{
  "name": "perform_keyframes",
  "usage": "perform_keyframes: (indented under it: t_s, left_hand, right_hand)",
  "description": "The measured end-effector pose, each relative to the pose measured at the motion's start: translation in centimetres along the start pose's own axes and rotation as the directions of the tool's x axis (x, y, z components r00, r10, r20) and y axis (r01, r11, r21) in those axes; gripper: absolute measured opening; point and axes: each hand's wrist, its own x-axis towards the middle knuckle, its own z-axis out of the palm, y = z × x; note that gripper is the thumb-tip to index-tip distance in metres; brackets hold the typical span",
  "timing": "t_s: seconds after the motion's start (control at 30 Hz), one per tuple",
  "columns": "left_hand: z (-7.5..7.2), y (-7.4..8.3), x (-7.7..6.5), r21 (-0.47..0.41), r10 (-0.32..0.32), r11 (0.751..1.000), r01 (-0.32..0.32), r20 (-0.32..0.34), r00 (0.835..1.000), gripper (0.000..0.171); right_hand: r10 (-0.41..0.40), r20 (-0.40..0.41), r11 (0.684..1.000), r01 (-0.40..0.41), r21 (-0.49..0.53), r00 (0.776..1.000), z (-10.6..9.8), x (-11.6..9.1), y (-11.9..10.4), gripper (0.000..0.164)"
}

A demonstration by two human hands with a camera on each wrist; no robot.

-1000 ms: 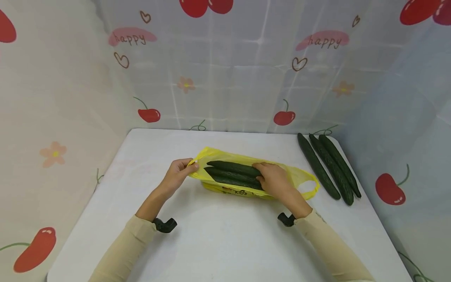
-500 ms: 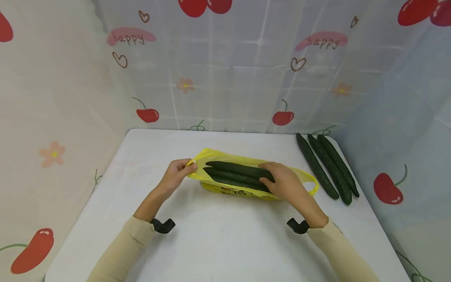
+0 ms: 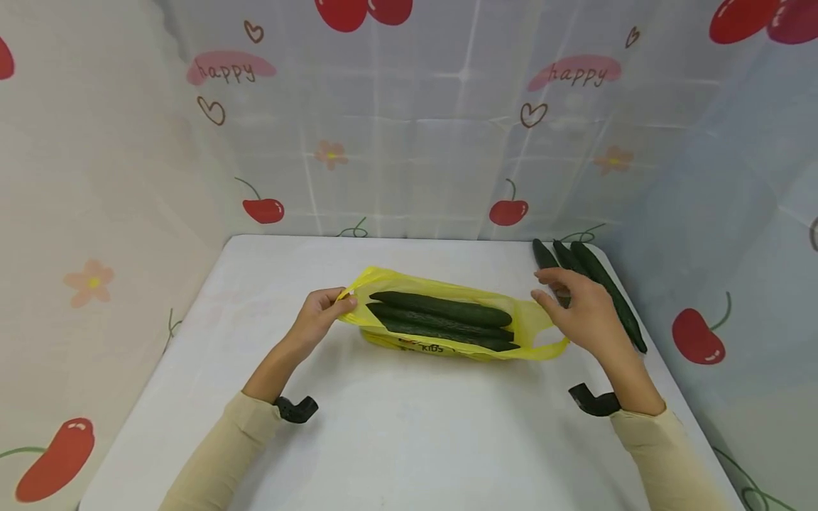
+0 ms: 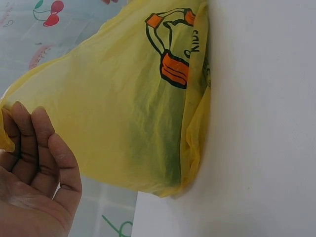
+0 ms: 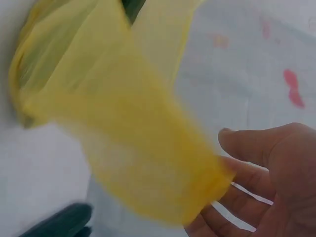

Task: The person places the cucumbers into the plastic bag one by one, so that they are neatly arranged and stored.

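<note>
A yellow plastic bag (image 3: pixel 383 280) lies on its side on the table, its mouth spread. Dark green cucumbers (image 3: pixel 441 309) lie lengthwise inside it and show through the film in the left wrist view. My left hand (image 3: pixel 313 318) pinches the bag's left handle between thumb and fingers. Beyond the bag's right end, my right hand (image 3: pixel 588 312) is raised with fingers loosely bent and thumb apart, holding nothing. The bag's right handle (image 5: pixel 173 182) overlaps its fingertips in the right wrist view. Three more cucumbers (image 3: pixel 610 284) lie at the table's right, partly hidden behind that hand.
The white table (image 3: pixel 409 440) ends at a patterned curtain (image 3: pixel 409 142) at the back and sides. A black wrist mount (image 3: pixel 297 409) sits on the left forearm, another black mount (image 3: pixel 594 401) on the right.
My right hand has let go of the cucumbers in the bag and moved right, out past the handle to the loose cucumbers. My left hand keeps its pinch on the bag.
</note>
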Motion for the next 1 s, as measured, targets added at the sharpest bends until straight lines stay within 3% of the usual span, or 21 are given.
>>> perform_keyframes:
  t_s: [0.17, 0.5, 0.7, 1.0]
  left_hand:
    - [-0.1, 0.0, 0.1, -0.001, 0.011, 1.0, -0.011, 0.001, 1.0, 0.031]
    - [0.0, -0.1, 0.1, -0.017, 0.006, 1.0, -0.006, 0.0, 1.0, 0.03]
    - [0.0, 0.1, 0.1, -0.016, 0.012, 1.0, -0.012, 0.002, 1.0, 0.03]
    - [0.2, 0.2, 0.0, -0.011, -0.01, 1.0, 0.01, 0.008, 1.0, 0.033]
  right_hand:
    - [0.098, 0.002, 0.994, -0.098, -0.048, 0.995, 0.4, 0.2, 4.2, 0.048]
    - [0.241, -0.009, 0.966, -0.241, -0.097, 0.97, 3.5, -0.6, 11.7, 0.063]
    - [0.306, 0.011, 0.95, -0.304, -0.075, 0.952, 5.0, -0.5, 13.7, 0.065]
    - [0.28, 0.036, 0.957, -0.276, -0.085, 0.959, 6.7, -0.5, 14.7, 0.066]
